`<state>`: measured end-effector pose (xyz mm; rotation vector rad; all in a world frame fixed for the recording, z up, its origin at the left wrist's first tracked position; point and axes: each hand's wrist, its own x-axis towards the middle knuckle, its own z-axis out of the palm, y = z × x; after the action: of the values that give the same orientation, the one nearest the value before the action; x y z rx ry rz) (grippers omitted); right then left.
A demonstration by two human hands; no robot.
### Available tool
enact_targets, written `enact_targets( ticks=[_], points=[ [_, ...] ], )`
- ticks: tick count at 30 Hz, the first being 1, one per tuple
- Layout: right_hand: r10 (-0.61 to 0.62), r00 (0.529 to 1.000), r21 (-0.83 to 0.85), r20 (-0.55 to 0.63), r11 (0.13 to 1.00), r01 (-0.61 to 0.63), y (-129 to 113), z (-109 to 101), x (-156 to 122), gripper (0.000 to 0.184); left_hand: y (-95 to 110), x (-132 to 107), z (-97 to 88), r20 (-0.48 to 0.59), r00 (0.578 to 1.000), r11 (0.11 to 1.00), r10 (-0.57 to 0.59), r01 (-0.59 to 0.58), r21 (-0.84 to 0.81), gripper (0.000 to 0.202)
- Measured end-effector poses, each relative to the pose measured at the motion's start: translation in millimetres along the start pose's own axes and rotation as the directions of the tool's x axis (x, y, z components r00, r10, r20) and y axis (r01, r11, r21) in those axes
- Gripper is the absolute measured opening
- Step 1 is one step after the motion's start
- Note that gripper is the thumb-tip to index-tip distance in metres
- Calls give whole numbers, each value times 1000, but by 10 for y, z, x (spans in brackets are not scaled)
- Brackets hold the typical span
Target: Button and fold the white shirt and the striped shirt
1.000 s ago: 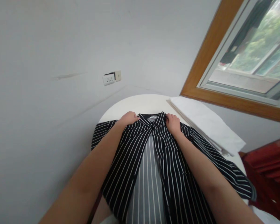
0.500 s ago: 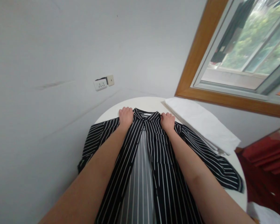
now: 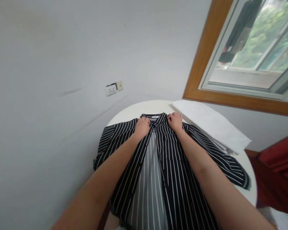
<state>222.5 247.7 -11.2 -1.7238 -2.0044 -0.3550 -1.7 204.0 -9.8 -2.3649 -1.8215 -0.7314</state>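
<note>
Nearest, well back to the right of the hands, a white cloth (image 3: 279, 219) is cut off by the frame's edge. Both forearms lie across the front of the striped shirt (image 3: 176, 182) and hide part of it. The left hand (image 3: 142, 127) and right hand (image 3: 175, 122) are apart, each with bent fingers gripping the shirt, one on either side of its collar (image 3: 161, 119).

The collar points away from the person; the shirt's long axis runs from between the hands back toward the body. Its front hangs open below the neck, showing the greyish inside. One sleeve spreads left of the left hand, the other slants back and outward from the right hand.

A folded white sheet (image 3: 211, 123) lies just beyond and right of the right hand, close along that sleeve. Everything rests on a round white bench (image 3: 132, 110). Red fabric (image 3: 280, 156) stands far right. Beyond the hands, a pale wall (image 3: 62, 51) carries a socket (image 3: 110, 90); rightward is a wood-framed window (image 3: 199, 60).
</note>
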Motion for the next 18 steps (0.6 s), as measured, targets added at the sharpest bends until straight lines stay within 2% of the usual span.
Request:
enact_targets(
  ticks=[3, 5, 7, 10, 13, 18],
  points=[
    [-98, 995, 24, -20, 995, 99, -74, -151, -99, 29, -56, -118, 95, -63, 997, 999, -49, 50, 15, 18],
    [-169, 982, 62, 86, 985, 164, -143, -225, -217, 31, -99, -135, 135, -65, 997, 999, -39, 40, 16, 17],
    [-223, 947, 105, 231, 973, 203, -226, -267, -379, 35, -124, -123, 160, -64, 998, 1000, -19, 20, 17, 19],
    [-231, 899, 132, 372, 972, 195, -354, -294, -650, 52, -133, -99, 188, -54, 998, 1000, -18, 19, 12, 24],
    [-226, 870, 158, 437, 972, 173, -434, -323, -835, 63, -133, -89, 213, -18, 1000, 999, -11, 12, 35, 33],
    [-270, 826, 216, 494, 959, 184, -428, -381, -839, 68, -114, -54, 231, 98, 995, 995, -30, 20, 102, 43]
  ],
)
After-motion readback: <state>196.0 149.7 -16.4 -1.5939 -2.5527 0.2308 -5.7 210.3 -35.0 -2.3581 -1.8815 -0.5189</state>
